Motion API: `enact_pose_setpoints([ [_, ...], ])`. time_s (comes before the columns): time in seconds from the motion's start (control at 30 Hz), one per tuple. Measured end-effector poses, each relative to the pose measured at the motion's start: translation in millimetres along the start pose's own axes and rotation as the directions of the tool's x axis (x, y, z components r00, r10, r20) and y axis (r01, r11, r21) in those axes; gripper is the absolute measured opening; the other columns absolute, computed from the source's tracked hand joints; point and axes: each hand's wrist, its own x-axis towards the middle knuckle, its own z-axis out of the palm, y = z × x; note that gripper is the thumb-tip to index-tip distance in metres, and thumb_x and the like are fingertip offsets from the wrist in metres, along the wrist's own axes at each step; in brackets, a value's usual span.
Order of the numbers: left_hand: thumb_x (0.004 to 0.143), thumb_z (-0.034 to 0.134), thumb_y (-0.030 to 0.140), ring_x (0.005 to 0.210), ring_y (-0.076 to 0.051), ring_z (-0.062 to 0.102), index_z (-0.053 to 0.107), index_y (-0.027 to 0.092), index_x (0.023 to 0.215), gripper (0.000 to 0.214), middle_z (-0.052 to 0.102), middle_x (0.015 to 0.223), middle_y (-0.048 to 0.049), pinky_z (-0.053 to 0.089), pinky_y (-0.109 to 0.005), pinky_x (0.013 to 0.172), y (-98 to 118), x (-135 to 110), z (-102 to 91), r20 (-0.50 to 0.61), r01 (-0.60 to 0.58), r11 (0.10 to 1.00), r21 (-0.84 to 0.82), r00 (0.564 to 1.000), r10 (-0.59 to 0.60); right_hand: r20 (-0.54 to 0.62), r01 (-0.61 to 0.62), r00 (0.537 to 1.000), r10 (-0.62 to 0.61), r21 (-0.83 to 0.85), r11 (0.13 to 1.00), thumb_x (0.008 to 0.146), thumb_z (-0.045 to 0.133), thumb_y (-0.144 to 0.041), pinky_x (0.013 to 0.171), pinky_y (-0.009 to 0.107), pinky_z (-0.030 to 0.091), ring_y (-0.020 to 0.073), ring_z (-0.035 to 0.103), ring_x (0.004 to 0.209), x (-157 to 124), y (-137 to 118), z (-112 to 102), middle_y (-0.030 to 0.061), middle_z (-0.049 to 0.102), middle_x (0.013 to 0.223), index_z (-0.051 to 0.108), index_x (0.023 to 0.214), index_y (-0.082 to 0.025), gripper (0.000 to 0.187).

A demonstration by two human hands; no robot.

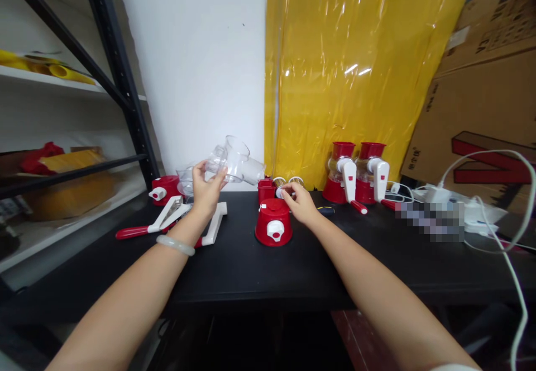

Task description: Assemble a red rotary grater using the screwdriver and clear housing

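My left hand (pixel 206 191), with a pale bangle on the wrist, is closed round a clear plastic housing (pixel 235 161) and holds it up above the black table (pixel 259 270). My right hand (pixel 298 203) reaches behind a red suction base (pixel 273 223) and pinches a small round metal drum part (pixel 281 188) beside a red piece (pixel 265 189). White crank handles with red grips (pixel 167 220) lie under my left forearm. Another red base (pixel 164 189) sits at the back left.
Two assembled red and white grinders (pixel 355 174) stand at the back by the yellow plastic sheet (pixel 355 63). White cables and a power strip (pixel 444 198) lie at the right. Cardboard boxes (pixel 486 97) stand at the right, a metal shelf rack (pixel 62 164) at the left.
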Motion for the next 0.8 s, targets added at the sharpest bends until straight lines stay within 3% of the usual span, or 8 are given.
enact_pose_setpoints([
  [0.13, 0.073, 0.077, 0.034, 0.097, -0.019, 0.065, 0.052, 0.026, 0.102, 0.039, 0.061, 0.117, -0.0029, 0.056, -0.042, 0.086, 8, -15, 13.8, 0.138, 0.297, 0.900, -0.319, 0.954, -0.266, -0.074, 0.039, 0.997, -0.031, 0.113, 0.993, 0.085, 0.060, -0.047, 0.089, 0.041, 0.051, 0.0232, 0.059, 0.110, -1, -6, 0, 0.0123, 0.059, 0.120, 0.048, 0.130, -0.022, 0.053],
  [0.23, 0.080, 0.072, 0.035, 0.095, -0.019, 0.067, 0.056, 0.022, 0.103, 0.031, 0.065, 0.114, -0.0056, 0.055, -0.045, 0.090, 9, -35, 25.3, 0.227, 0.435, 0.833, -0.342, 0.899, -0.375, -0.059, 0.087, 0.995, -0.077, 0.187, 0.978, 0.077, 0.070, -0.051, 0.098, 0.047, 0.049, 0.0269, 0.051, 0.125, -3, -16, 3, 0.0156, 0.044, 0.140, 0.025, 0.147, -0.026, 0.087],
  [0.33, 0.083, 0.070, 0.034, 0.091, -0.019, 0.069, 0.059, 0.022, 0.107, 0.029, 0.066, 0.113, -0.0059, 0.053, -0.049, 0.094, 10, -54, 33.9, 0.292, 0.502, 0.806, -0.312, 0.858, -0.421, -0.045, 0.139, 0.990, -0.132, 0.242, 0.960, 0.071, 0.077, -0.050, 0.097, 0.050, 0.050, 0.0281, 0.053, 0.123, -5, -24, 7, 0.0169, 0.042, 0.140, 0.014, 0.150, -0.028, 0.104],
  [0.47, 0.087, 0.066, 0.037, 0.096, -0.022, 0.069, 0.058, 0.026, 0.116, 0.032, 0.064, 0.123, -0.0062, 0.049, -0.051, 0.098, 9, -66, 36.6, 0.357, 0.523, 0.808, -0.270, 0.834, -0.421, -0.119, 0.159, 0.984, -0.130, 0.282, 0.946, 0.076, 0.073, -0.049, 0.091, 0.048, 0.053, 0.0256, 0.059, 0.110, -5, -30, 7, 0.0141, 0.050, 0.126, 0.022, 0.145, -0.027, 0.089],
  [0.6, 0.091, 0.053, 0.054, 0.105, -0.027, 0.067, 0.058, 0.026, 0.123, 0.043, 0.057, 0.136, -0.0101, 0.047, -0.052, 0.100, 6, -62, 32.3, 0.432, 0.555, 0.811, -0.185, 0.787, -0.440, -0.246, 0.153, 0.966, -0.081, 0.289, 0.945, 0.078, 0.068, -0.053, 0.089, 0.047, 0.053, 0.0252, 0.061, 0.104, 0, -32, 0, 0.0128, 0.055, 0.116, 0.032, 0.138, -0.023, 0.076],
  [0.8, 0.089, 0.055, 0.054, 0.120, -0.029, 0.059, 0.068, 0.016, 0.109, 0.045, 0.067, 0.124, -0.0148, 0.045, -0.048, 0.103, 1, -55, 27.2, 0.444, 0.437, 0.899, -0.020, 0.810, -0.384, -0.395, 0.068, 0.916, 0.067, 0.319, 0.945, 0.079, 0.060, -0.061, 0.087, 0.045, 0.052, 0.0246, 0.063, 0.096, 11, -27, -14, 0.0109, 0.062, 0.101, 0.041, 0.132, -0.018, 0.070],
])
